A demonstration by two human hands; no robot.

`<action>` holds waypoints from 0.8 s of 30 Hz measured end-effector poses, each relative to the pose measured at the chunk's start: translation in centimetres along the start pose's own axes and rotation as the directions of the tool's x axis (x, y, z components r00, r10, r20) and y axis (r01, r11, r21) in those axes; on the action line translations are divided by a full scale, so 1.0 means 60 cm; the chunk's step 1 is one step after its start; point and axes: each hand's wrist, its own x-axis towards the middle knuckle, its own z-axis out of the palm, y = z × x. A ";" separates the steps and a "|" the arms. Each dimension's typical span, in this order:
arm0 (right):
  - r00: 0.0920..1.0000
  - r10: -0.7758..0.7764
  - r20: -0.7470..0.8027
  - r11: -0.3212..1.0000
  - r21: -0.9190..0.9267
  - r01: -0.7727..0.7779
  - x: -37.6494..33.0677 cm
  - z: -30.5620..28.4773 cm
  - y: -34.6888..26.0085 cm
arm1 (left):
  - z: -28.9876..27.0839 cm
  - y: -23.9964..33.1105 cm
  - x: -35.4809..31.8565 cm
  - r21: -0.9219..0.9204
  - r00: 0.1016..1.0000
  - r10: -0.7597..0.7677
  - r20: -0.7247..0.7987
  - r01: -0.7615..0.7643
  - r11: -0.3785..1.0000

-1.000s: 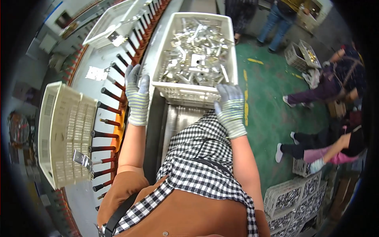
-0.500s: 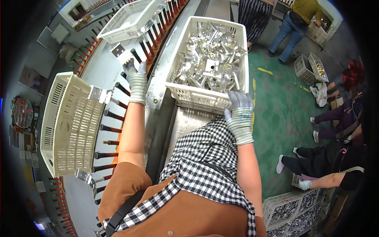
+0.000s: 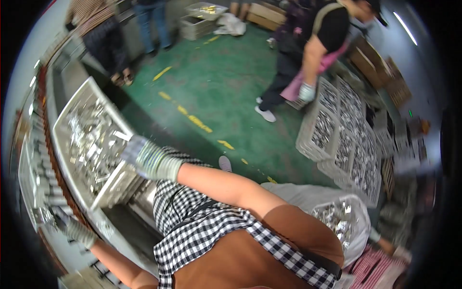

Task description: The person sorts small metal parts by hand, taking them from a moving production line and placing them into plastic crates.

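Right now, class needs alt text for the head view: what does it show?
A person's gloved right hand grips the near rim of a white crate filled with shiny metal parts. The gloved left hand rests by its lower left corner; other people stand on the green floor.

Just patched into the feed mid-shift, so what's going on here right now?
A person in striped work gloves has a white plastic crate full of shiny metal parts on a workbench. The right hand grips the crate's near corner; the left hand is low by the bench's edge, its grip unclear. Behind, another person bends over stacked crates of similar parts on the green floor.
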 end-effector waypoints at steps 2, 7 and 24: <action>0.998 -0.026 0.057 0.997 -0.075 0.030 0.001 -0.007 -0.001 | 0.028 -0.018 -0.014 -0.020 0.978 -0.206 -0.020 0.205 0.979; 0.999 -0.012 0.047 0.993 -0.116 0.018 -0.011 -0.027 0.021 | 0.100 -0.019 -0.009 -0.084 0.934 -0.353 0.054 0.356 0.931; 0.983 0.064 0.173 0.993 0.084 -0.080 0.014 -0.026 0.005 | 0.138 -0.290 -0.041 0.764 0.977 0.204 -0.065 -0.083 0.640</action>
